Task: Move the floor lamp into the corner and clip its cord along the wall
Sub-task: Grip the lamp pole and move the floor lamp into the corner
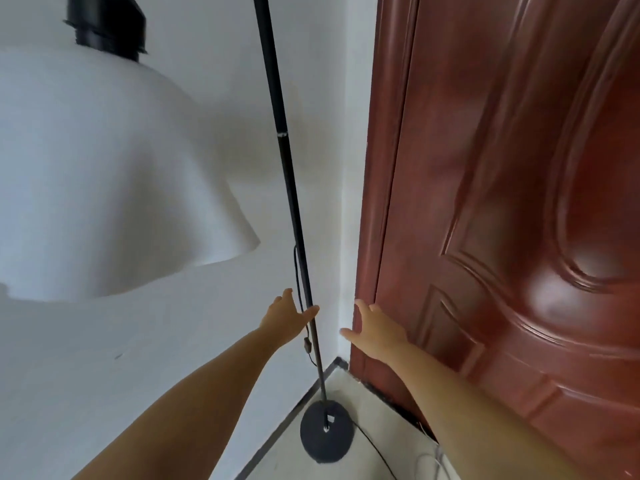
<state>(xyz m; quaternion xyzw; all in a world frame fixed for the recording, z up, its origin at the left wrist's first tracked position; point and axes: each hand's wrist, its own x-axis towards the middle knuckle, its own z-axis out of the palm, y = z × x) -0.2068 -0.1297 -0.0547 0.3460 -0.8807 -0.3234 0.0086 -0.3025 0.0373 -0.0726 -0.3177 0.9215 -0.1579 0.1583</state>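
Note:
The floor lamp stands near the corner: a thin black pole (289,188), a round black base (325,431) on the floor, and a wide white shade (104,174) at the upper left. Its black cord (375,448) runs from the base along the floor to the lower right; another stretch hangs beside the pole. My left hand (285,315) reaches to the pole with fingers spread, thumb touching or just at it, not closed around it. My right hand (375,327) is open, to the right of the pole, in front of the door's edge.
A white wall (207,341) fills the left. A red-brown panelled door (502,202) fills the right, meeting the wall at the corner. A dark baseboard strip (287,420) runs along the wall's foot. Pale floor tiles lie below; a white cable (433,462) lies at the bottom right.

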